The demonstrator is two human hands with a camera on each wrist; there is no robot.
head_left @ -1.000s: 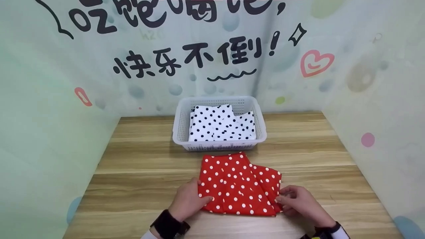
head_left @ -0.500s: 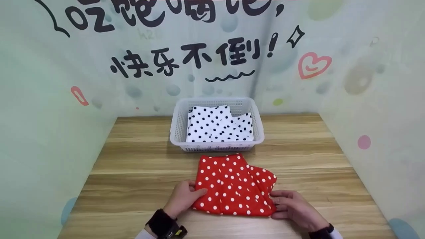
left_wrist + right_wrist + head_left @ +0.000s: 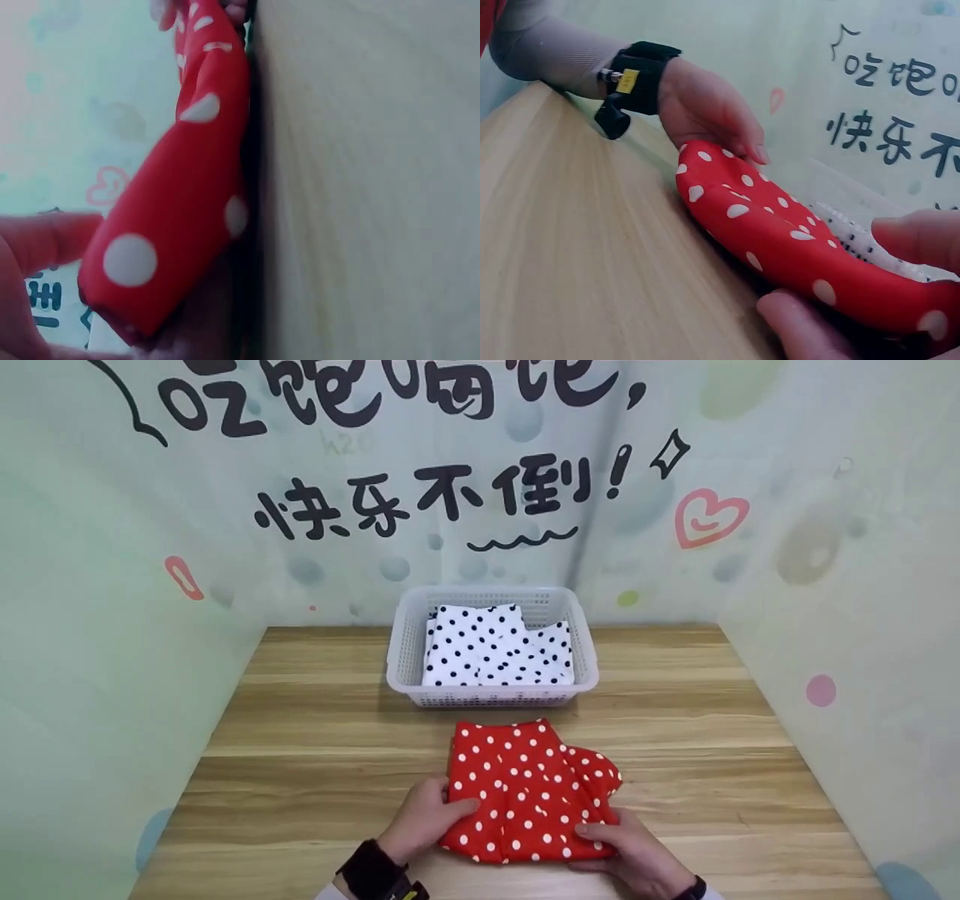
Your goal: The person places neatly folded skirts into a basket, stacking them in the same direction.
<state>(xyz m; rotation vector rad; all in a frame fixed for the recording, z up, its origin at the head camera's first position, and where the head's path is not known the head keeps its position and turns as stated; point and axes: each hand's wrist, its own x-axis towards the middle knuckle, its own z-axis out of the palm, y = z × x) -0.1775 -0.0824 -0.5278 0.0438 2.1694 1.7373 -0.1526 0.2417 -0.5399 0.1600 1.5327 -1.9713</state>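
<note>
A folded red cloth with white polka dots (image 3: 521,791) lies in front of the basket, its near edge lifted a little. My left hand (image 3: 421,819) grips its left edge, thumb on top and fingers underneath. At the lower right corner my right hand (image 3: 636,851) holds the cloth the same way. The left wrist view shows the thick folded end of the red cloth (image 3: 176,195) close beside the tabletop. In the right wrist view the red fold (image 3: 765,225) runs between both hands, with the right thumb (image 3: 922,238) above it. Fingers under the cloth are partly hidden.
Behind the red cloth stands a white plastic basket (image 3: 493,697) with a folded white, black-dotted cloth (image 3: 499,649) inside. The wooden table (image 3: 315,735) ends at a printed backdrop (image 3: 337,562) at the back and on both sides.
My right hand has moved from the cloth's right edge to its lower right corner and taken hold, thumb on top. The right flap has become more rounded. The left hand keeps its grip.
</note>
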